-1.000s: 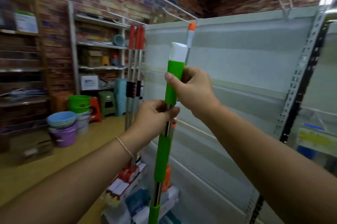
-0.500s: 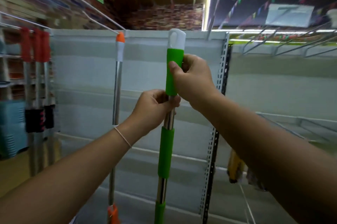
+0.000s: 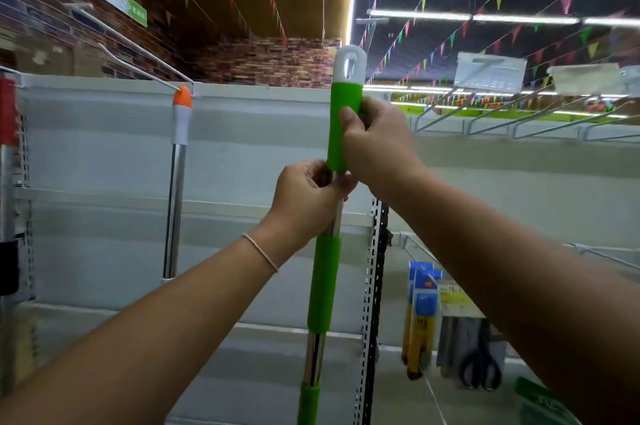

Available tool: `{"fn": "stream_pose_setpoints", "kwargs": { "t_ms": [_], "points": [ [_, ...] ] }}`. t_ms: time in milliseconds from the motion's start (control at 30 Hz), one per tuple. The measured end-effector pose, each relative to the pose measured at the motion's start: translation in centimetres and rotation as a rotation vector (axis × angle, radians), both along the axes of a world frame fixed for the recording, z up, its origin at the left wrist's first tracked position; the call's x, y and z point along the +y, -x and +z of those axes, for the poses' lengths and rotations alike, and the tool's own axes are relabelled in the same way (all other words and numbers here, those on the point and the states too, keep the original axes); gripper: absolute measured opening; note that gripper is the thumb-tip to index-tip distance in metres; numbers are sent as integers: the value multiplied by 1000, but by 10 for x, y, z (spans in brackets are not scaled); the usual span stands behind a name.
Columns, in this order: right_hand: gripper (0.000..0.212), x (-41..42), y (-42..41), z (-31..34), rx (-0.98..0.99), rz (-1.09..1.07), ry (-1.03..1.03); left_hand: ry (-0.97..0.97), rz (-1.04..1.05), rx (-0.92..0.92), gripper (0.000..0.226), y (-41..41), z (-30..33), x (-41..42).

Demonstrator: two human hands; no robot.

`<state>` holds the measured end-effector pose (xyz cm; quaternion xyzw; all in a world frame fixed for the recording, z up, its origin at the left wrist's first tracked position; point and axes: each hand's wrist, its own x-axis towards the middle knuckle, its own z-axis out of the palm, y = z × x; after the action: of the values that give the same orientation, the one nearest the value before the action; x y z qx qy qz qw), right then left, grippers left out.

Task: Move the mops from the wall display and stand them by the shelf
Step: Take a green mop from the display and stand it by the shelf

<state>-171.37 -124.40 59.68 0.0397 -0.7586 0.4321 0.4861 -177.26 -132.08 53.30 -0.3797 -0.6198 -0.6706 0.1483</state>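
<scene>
We hold green mop handle (image 3: pixel 323 279) upright, centre; mop head cut off below. Left hand (image 3: pixel 308 196) wraps steel shaft; right hand (image 3: pixel 375 144) grips upper green sleeve. Behind left, orange-tipped mop (image 3: pixel 176 182) against white shelf panel (image 3: pixel 104 154); lower end hidden behind forearm.

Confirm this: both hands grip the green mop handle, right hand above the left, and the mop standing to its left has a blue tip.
Not quite. The head view shows the other mop has an orange tip, not blue. The rest holds: the right hand grips the green mop handle above the left hand.
</scene>
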Motion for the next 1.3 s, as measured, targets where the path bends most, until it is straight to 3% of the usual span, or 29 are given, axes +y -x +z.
{"fn": "stream_pose_setpoints", "kwargs": {
  "t_ms": [333, 600, 767, 1100, 1300],
  "points": [
    [14, 26, 9, 7, 27, 2, 22, 28, 23, 56, 18, 8, 8, 21],
    [12, 46, 34, 9, -9, -8, 27, 46, -2, -36, 15, 31, 13, 40],
    [5, 61, 58, 3, -78, -15, 20, 79, 1, -108, 11, 52, 7, 55],
    [22, 89, 102, 15, -249, -121, -14, 94, 60, -174, 14, 89, 7, 89],
    [21, 104, 125, 18, -290, -150, -31, 85, 102, -204, 14, 109, 8, 112]
  ]
}}
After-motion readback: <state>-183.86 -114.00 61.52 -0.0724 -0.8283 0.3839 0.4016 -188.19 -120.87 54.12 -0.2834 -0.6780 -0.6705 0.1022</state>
